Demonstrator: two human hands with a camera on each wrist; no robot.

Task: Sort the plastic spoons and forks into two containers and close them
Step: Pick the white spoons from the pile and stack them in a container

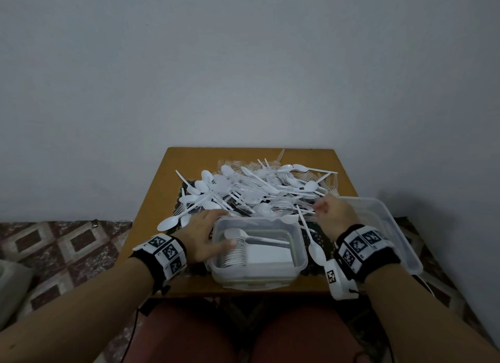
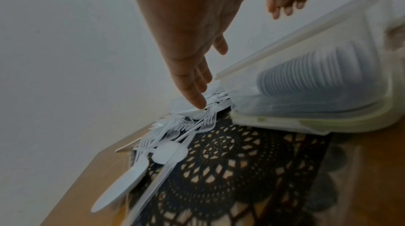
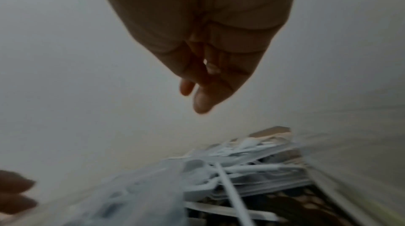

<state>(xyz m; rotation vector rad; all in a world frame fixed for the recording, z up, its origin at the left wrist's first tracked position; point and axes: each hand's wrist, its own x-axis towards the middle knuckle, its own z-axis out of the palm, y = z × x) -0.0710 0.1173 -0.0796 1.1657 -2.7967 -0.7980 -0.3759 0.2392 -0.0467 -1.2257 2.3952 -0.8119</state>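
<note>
Pale grey wall behind; small wooden desk point(image 1: 173, 173) pushed against it, patterned rug point(image 1: 67, 243) on the floor to your left. Black crocheted doily point(image 2: 230, 169) lay on the desk under the cutlery.

Mixed pile of white plastic spoons and clear plastic forks point(image 1: 257, 189) covered the middle and far part of the desk, unsorted. Clear plastic container point(image 1: 297, 265) sat at the near edge, directly in front of you, lid off. Inside it, a nested stack of white spoons point(image 1: 234, 253) stood against its left wall, with one loose spoon lying across the top. A second clear container point(image 1: 400, 241) sat to the right, partly hidden behind your right wrist; its contents could not be made out.

Your left hand point(image 1: 204, 235) lay flat against the left side of the near container, fingers point(image 2: 192, 89) straight and released, tips touching cutlery at the pile's near edge, thumb resting on the container rim. It gripped nothing.

Your right hand point(image 1: 334, 216) hovered above the right edge of the pile, fingers point(image 3: 206, 98) drawn together and pointing down. Right wrist view was blurred; whether they pinched anything could not be told. One white spoon point(image 1: 311, 241) lay on the desk between the near container and your right wrist, bowl toward you.
</note>
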